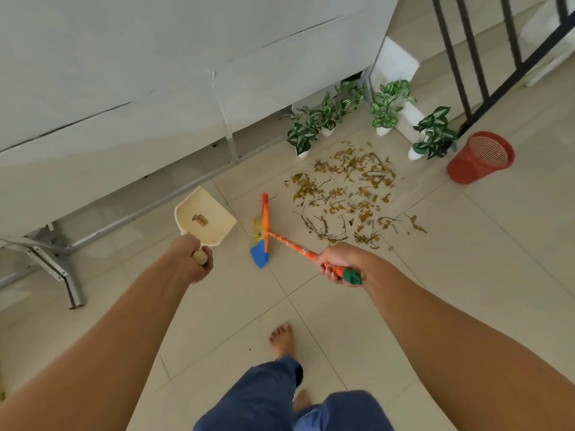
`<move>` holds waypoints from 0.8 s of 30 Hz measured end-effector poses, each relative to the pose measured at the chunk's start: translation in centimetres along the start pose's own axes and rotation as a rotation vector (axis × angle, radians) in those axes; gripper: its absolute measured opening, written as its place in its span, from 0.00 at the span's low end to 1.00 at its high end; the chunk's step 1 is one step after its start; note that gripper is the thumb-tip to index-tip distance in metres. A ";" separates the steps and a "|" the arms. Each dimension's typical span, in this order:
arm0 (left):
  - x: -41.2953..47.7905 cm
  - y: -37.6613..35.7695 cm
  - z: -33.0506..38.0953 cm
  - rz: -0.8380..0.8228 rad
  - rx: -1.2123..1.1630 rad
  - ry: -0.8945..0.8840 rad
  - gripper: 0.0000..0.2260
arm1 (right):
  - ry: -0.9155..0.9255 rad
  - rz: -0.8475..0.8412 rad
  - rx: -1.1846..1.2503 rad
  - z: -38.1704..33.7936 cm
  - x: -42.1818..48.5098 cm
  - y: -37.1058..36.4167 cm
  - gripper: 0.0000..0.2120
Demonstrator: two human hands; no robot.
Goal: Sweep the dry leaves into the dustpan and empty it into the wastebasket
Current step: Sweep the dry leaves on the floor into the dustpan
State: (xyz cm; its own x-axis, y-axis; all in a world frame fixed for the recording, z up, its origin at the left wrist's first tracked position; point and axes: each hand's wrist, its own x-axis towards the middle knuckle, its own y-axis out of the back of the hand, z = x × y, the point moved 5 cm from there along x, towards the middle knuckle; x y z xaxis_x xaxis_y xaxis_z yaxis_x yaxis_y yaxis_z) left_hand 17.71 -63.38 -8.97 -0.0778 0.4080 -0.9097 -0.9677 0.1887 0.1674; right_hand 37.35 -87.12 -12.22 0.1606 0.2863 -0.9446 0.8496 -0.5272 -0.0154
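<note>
Your left hand (pixel 194 259) grips the dustpan (pixel 205 217) handle; your right hand (pixel 337 264) grips the broom (pixel 264 231) handle. The dry leaves (pixel 348 194) lie unswept on the floor, near the red wastebasket (pixel 480 157). Judged step: approach. Next, set the pan down beside the leaves and sweep toward it.

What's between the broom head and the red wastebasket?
Head view: dry yellow-brown leaves and twigs strewn on pale tiles between orange-handled broom and red mesh wastebasket.

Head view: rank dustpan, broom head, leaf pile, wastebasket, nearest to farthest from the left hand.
1. Dustpan: held by the left hand.
2. Broom head: just right of it.
3. Leaf pile: farther right, ahead.
4. Wastebasket: far right.
</note>
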 end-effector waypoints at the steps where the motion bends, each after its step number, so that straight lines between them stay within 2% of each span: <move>1: 0.0 -0.6 0.3 0.002 -0.006 0.007 0.17 | -0.011 0.012 -0.038 -0.5 -0.1 1.3 0.05; 4: -0.4 -2.4 0.7 0.003 -0.023 0.017 0.17 | -0.026 0.015 -0.138 -2.1 -1.1 4.5 0.05; 7: -1.2 -4.6 1.0 0.012 -0.054 0.024 0.17 | 0.014 -0.020 -0.192 -4.4 -2.6 6.9 0.09; 10: -2.2 -7.0 1.2 0.024 -0.094 0.029 0.17 | 0.050 -0.070 -0.227 -6.6 -3.5 8.7 0.10; 14: -3.4 -9.8 1.1 0.062 -0.152 0.031 0.17 | 0.090 -0.169 -0.099 -9.9 -1.0 10.1 0.14; 17: -4.5 -11.9 0.3 0.099 -0.178 0.022 0.17 | 0.070 -0.176 -0.014 -11.3 1.9 11.0 0.12; 21: -5.9 -14.3 -1.3 0.136 -0.210 0.011 0.15 | 0.001 -0.134 -0.189 -11.8 4.0 14.3 0.13; 24: -6.5 -16.0 -1.9 0.142 -0.231 0.029 0.16 | -0.051 -0.140 -0.181 -11.6 3.9 18.7 0.14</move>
State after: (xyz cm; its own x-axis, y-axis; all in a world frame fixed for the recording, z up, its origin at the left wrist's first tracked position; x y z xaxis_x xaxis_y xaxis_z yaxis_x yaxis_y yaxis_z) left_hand 33.27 -70.72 -6.47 -0.2199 0.3894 -0.8944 -0.9755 -0.0788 0.2055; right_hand 59.63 -86.59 -12.40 0.0130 0.3034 -0.9528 0.9388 -0.3318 -0.0929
